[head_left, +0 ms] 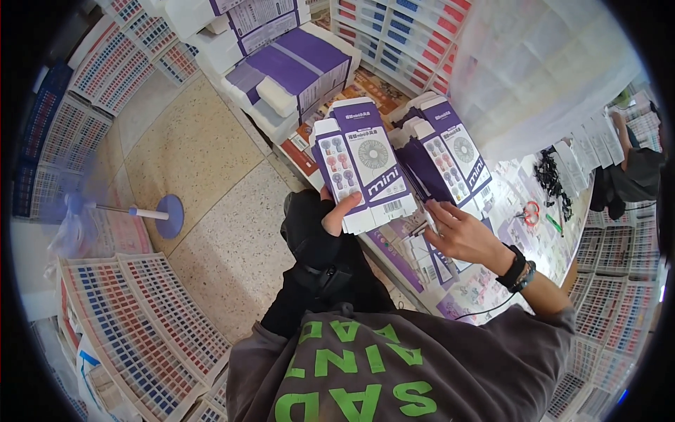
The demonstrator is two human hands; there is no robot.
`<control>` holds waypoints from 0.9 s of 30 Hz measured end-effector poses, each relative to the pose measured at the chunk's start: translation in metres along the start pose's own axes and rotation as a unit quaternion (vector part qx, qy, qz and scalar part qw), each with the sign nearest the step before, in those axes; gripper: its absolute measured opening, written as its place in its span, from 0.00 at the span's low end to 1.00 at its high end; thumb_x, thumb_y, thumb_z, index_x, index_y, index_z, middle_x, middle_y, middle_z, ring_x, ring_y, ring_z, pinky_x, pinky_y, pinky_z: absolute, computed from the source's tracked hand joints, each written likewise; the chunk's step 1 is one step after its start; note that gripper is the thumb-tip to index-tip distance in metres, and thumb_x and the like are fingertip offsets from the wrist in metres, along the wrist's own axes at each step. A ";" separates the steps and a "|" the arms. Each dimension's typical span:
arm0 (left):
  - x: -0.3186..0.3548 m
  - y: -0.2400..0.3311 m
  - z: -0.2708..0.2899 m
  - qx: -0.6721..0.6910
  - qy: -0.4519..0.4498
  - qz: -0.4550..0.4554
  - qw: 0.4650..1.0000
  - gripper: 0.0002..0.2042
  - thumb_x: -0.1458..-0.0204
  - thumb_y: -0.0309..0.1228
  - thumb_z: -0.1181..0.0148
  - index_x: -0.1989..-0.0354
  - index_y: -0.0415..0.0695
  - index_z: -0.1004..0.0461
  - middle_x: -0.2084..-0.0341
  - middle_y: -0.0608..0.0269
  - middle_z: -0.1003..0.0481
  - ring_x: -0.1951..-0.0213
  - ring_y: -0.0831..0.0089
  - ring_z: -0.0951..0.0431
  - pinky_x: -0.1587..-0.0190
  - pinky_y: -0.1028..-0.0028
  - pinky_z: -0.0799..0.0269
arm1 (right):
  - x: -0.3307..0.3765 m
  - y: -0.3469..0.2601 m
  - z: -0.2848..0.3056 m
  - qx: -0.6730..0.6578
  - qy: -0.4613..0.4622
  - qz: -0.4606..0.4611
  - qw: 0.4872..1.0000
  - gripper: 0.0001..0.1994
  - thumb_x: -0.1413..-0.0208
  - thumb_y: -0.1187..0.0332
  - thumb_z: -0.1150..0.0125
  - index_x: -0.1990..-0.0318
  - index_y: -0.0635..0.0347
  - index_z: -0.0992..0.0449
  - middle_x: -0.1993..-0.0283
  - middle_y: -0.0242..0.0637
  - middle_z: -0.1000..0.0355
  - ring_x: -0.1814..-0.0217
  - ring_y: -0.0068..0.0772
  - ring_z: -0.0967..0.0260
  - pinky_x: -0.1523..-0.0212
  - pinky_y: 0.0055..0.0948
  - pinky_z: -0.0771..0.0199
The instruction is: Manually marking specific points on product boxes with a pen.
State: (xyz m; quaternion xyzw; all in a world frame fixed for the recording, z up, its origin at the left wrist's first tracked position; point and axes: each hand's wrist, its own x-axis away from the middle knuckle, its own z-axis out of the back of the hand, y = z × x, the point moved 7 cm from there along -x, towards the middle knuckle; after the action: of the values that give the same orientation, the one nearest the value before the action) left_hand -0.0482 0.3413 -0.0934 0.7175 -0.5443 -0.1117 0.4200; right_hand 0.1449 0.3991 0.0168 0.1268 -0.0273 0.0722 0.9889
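My left hand (339,213) grips a stack of flat purple and white fan boxes (360,165) by its lower edge, thumb on top, holding it over the table edge. My right hand (460,234) reaches across the table and pinches a small white piece (430,221) next to another flat purple box (450,158). A black band sits on my right wrist. Flattened purple cartons (422,260) lie under that hand.
The work table (562,246) carries red-handled scissors (531,213), a pile of black cords (552,176) and printed sheets. Stacked purple and white cartons (295,70) stand beyond it. A standing fan (151,212) is on the floor to my left. Another person (633,172) sits at the far right.
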 end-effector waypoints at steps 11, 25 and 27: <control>0.026 0.028 -0.015 -0.675 0.192 -0.321 0.636 0.32 0.45 0.47 0.42 0.39 0.37 0.41 0.53 0.45 0.35 0.56 0.64 0.29 0.52 0.68 0.34 | -0.023 0.040 0.026 -0.670 0.402 -0.222 0.584 0.17 0.38 0.55 0.46 0.58 0.63 0.31 0.60 0.47 0.26 0.59 0.38 0.26 0.57 0.30 0.27; 0.049 0.018 -0.007 -0.365 0.114 -0.171 0.908 0.15 0.53 0.33 0.29 0.73 0.40 0.31 0.85 0.67 0.28 0.82 0.85 0.32 0.78 0.81 0.37 | -0.059 0.018 -0.019 -0.658 0.271 -0.345 0.612 0.03 0.44 0.77 0.42 0.65 0.66 0.30 0.70 0.36 0.26 0.69 0.21 0.27 0.64 0.19 0.28; 0.050 0.021 -0.008 -0.351 0.107 -0.167 0.915 0.15 0.53 0.33 0.29 0.75 0.40 0.31 0.85 0.67 0.28 0.82 0.86 0.32 0.79 0.81 0.38 | -0.060 0.017 -0.016 -0.646 0.269 -0.351 0.622 0.03 0.44 0.78 0.42 0.65 0.66 0.30 0.70 0.36 0.26 0.69 0.21 0.26 0.65 0.19 0.28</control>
State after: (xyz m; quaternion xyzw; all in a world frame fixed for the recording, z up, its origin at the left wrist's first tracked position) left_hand -0.0385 0.3007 -0.0586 0.6117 -0.2940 -0.2866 0.6762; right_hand 0.0835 0.4115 0.0010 -0.5701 0.2471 -0.2860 0.7295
